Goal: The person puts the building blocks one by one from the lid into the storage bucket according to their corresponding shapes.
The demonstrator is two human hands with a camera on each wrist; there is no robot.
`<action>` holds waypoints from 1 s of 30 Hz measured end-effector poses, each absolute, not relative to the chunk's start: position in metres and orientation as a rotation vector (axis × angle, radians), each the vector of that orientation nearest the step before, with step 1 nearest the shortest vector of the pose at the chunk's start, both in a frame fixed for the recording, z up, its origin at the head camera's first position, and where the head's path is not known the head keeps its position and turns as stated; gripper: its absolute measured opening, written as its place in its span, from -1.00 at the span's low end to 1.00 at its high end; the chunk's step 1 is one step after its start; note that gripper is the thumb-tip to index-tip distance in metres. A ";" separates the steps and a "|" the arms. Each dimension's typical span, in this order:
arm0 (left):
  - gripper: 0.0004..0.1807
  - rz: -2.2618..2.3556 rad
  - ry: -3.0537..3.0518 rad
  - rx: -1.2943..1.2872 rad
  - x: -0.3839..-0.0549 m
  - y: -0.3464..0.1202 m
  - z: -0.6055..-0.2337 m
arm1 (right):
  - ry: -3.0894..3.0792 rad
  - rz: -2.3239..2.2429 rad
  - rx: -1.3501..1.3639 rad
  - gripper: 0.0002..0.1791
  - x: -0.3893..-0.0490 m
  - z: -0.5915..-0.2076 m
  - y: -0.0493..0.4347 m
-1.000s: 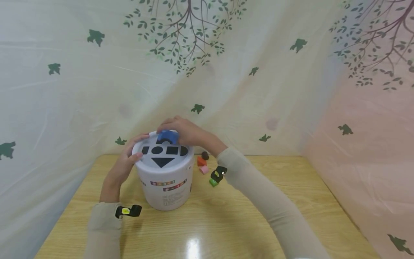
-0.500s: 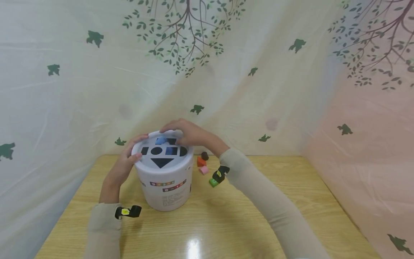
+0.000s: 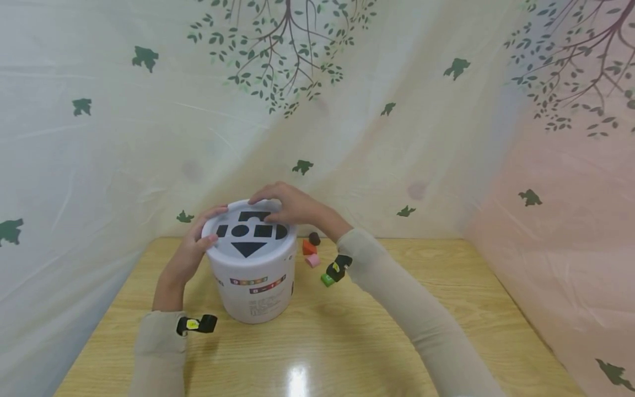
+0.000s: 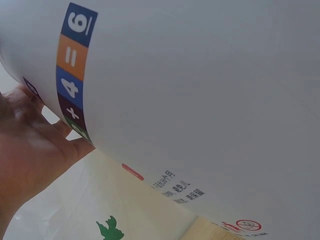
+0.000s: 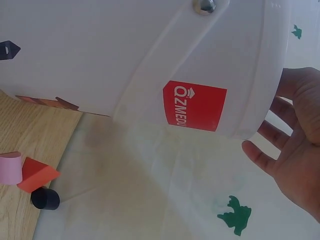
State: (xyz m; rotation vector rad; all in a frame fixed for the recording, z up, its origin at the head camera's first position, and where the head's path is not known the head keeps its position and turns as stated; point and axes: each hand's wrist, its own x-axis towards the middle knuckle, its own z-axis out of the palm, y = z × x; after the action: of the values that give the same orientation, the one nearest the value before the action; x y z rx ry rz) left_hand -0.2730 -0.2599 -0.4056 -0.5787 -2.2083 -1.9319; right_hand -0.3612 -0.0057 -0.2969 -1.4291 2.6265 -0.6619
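Observation:
A white shape-sorter bucket (image 3: 255,289) stands on the table, its lid cut with dark shaped holes, among them an arch, a circle and a triangle. My left hand (image 3: 186,253) grips the lid's left rim, thumb on top; in the left wrist view, the same hand (image 4: 37,145) lies against the bucket's printed side. Over the lid's far right edge rests my right hand (image 3: 295,207), thumb near the arch hole, with no block visible in it. The right wrist view has its loosely bent fingers (image 5: 262,157) at the rim.
Right of the bucket lie small blocks: a black cylinder (image 3: 315,239), an orange triangular block (image 3: 309,247), a pink block (image 3: 312,260) and a green block (image 3: 327,280). A printed cloth (image 3: 377,165) hangs behind the wooden table (image 3: 397,309).
The blue arch block left my right hand and dropped through the arch hole; its blue no longer shows in the holes. My right hand shifted slightly right. The left stayed put.

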 end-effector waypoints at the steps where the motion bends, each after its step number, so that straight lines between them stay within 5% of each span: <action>1: -0.36 -1.934 -2.206 -0.581 -0.273 -0.260 -0.406 | 2.629 -0.665 -1.428 -0.46 -0.361 -0.297 -0.005; 30: -0.39 -1.890 -2.239 -0.586 -0.271 -0.259 -0.403 | 2.770 -0.979 -1.273 -0.60 -0.379 -0.329 0.081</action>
State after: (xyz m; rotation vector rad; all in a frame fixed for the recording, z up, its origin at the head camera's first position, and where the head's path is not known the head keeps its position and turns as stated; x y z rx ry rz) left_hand -0.2707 -0.2589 -0.4026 -0.5864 -2.2389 -1.8898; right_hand -0.3793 0.0805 -0.3288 -1.2727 2.7703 -0.9790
